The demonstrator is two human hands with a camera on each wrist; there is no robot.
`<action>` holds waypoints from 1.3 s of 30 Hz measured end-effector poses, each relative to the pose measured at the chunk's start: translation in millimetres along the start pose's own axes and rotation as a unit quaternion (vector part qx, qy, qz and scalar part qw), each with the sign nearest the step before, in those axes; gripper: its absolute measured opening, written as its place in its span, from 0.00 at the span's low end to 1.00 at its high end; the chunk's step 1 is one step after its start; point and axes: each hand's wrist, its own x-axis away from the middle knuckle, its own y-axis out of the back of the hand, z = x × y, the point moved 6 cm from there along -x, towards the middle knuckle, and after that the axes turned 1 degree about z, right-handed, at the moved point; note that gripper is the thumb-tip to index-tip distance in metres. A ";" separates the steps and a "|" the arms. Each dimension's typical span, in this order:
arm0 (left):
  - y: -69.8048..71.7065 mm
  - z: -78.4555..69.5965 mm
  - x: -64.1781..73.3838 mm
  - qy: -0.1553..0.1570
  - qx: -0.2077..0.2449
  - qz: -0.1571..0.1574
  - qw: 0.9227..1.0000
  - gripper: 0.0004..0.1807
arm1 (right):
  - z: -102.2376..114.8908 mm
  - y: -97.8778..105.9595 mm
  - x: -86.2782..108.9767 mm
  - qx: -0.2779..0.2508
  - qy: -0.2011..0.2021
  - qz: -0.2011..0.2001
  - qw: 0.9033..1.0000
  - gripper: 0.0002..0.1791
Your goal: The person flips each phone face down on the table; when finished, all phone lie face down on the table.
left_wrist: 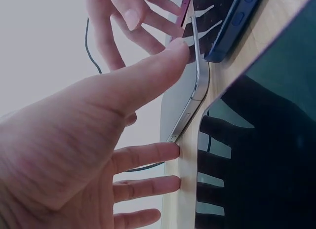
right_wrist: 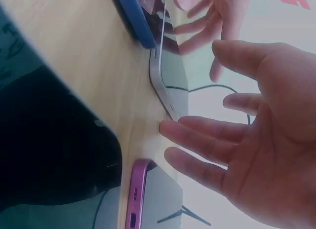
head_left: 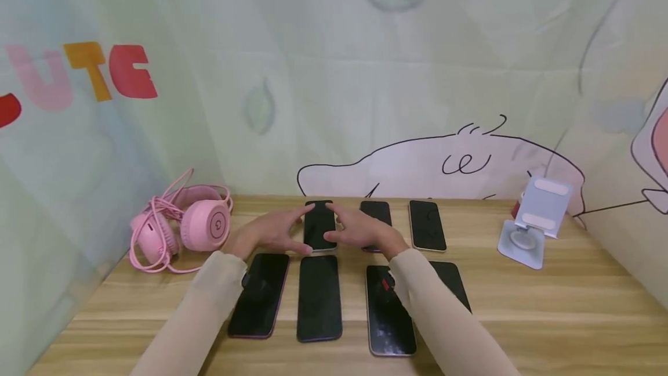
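Note:
A silver-edged phone point(head_left: 319, 224) lies face up in the back row on the wooden table, its dark screen upward. My left hand point(head_left: 271, 232) is at its left side, with thumb and fingers spread. On the opposite side is my right hand point(head_left: 362, 230), its fingers reaching toward the same phone. In the left wrist view the left thumb overlaps the edge of the silver phone point(left_wrist: 196, 91). From the right wrist, the fingertips are right by its corner point(right_wrist: 157, 78). Neither hand grips anything. My right hand partly covers a second back-row phone point(head_left: 377, 210).
A third back-row phone point(head_left: 428, 225) lies to the right. Nearer are several phones, including a purple-edged one point(head_left: 259, 297), a dark one point(head_left: 319, 300) and another point(head_left: 388, 324) by the right sleeve. Pink headphones point(head_left: 206, 225) sit left; a phone stand point(head_left: 543, 208) stands right.

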 end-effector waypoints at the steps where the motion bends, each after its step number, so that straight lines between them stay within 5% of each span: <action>1: 0.3 0.1 -0.5 -0.001 -0.001 0.000 1.000 0.58 | 0.9 -1.0 -1.7 0.001 0.001 0.002 1.000 0.41; 21: -2.3 6.9 2.4 -0.001 0.028 -0.010 1.000 0.60 | 6.6 -5.9 -17.8 0.007 -0.043 0.001 0.999 0.44; 39: -4.8 4.2 -3.4 0.019 -0.008 -0.040 0.999 0.61 | 4.8 -12.5 -19.5 -0.108 -0.104 -0.053 0.987 0.47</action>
